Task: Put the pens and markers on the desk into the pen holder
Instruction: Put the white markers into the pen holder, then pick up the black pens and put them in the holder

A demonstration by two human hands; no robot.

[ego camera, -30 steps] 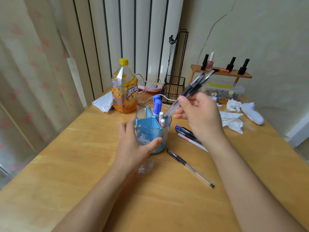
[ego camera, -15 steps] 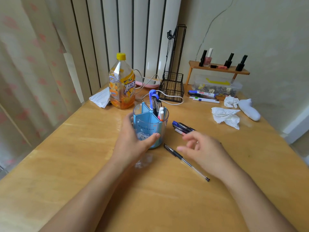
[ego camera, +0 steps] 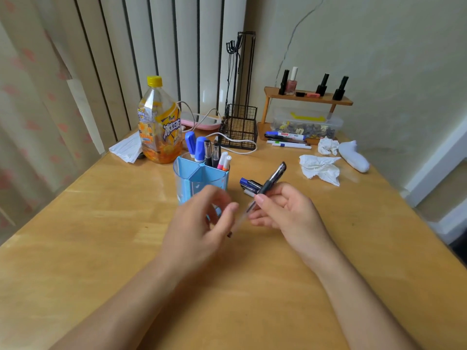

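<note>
A blue pen holder (ego camera: 199, 175) stands mid-desk with several pens and markers (ego camera: 208, 152) upright in its back compartments. My right hand (ego camera: 290, 213) is shut on a clear pen with a black cap (ego camera: 274, 178), lifted off the desk and slanting, cap up. My left hand (ego camera: 199, 223) is blurred in front of the holder with its fingers apart and its thumb beside the pen's lower end. A few dark and blue pens (ego camera: 249, 184) lie on the desk just behind my right hand. More markers (ego camera: 285, 141) lie at the back by the plastic box.
An orange drink bottle (ego camera: 159, 127) and a black wire basket (ego camera: 238, 130) with a white cable stand behind the holder. Crumpled tissue (ego camera: 319, 168) and a white sock (ego camera: 353, 157) lie at the right. A small wooden shelf (ego camera: 308, 97) holds nail polish bottles above a clear box (ego camera: 305, 122).
My right hand dropped two pens into the holder, then picked the black-capped pen off the desk. My left hand has let go of the holder and moved toward the pen.
</note>
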